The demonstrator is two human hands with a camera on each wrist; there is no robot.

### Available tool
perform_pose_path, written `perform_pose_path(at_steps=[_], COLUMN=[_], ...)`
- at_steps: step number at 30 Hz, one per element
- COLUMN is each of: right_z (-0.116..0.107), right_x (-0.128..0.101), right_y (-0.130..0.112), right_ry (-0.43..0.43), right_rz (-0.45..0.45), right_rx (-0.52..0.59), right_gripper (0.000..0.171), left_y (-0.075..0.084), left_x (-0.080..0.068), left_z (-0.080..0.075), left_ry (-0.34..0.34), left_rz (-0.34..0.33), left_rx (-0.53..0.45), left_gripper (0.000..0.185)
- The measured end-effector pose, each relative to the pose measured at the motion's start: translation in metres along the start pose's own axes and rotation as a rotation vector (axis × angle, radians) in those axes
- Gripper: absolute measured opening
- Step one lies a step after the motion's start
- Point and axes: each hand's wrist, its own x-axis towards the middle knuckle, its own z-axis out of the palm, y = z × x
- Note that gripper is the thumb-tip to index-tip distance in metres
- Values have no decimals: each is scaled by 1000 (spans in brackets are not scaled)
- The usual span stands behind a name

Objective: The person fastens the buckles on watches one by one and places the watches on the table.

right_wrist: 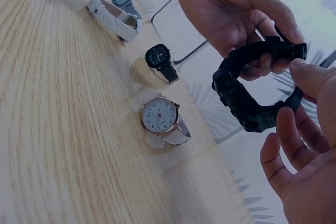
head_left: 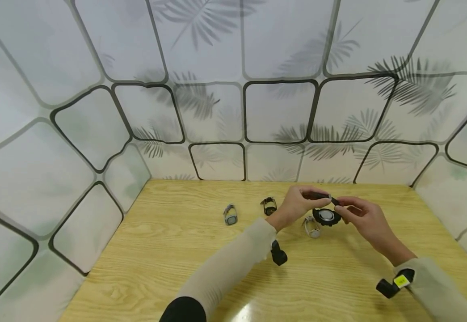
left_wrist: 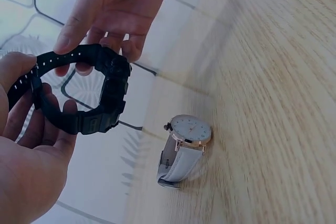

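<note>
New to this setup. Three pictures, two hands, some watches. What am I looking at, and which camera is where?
No robot here: a person works bare-handed at a wooden table. The wide picture comes from a camera on the person's head, looking down. The other two come from small cameras strapped to each wrist, so each sees the hands up close from its own side.

Both hands hold one black digital watch above the table: the left hand grips one part of the strap, the right hand pinches the other end.

On the table lie a white-strapped watch with a rose-gold case, a black square-faced watch, a white band and a grey watch.
</note>
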Motion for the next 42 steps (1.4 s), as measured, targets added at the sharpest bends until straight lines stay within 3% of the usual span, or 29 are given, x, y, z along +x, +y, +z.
perform_pose_path(at_steps=[11,20,32,42], right_z=[-7,-23,-21,-15], right_x=[4,19,44,53], right_y=[2,-17,-52,-53], right_ry=[-21,1,-93,-158], right_rz=[-35,-126,-274,-318], right_rx=[-37,-154,-342,-347], right_gripper=[37,34,29,31], left_y=[6,7,5,6], left_x=[0,2,5,5], left_z=[0,1,3,3], left_ry=[19,49,115,114], left_rz=[4,34,73,165], left_rx=[4,43,319,536], left_gripper=[23,31,25,23])
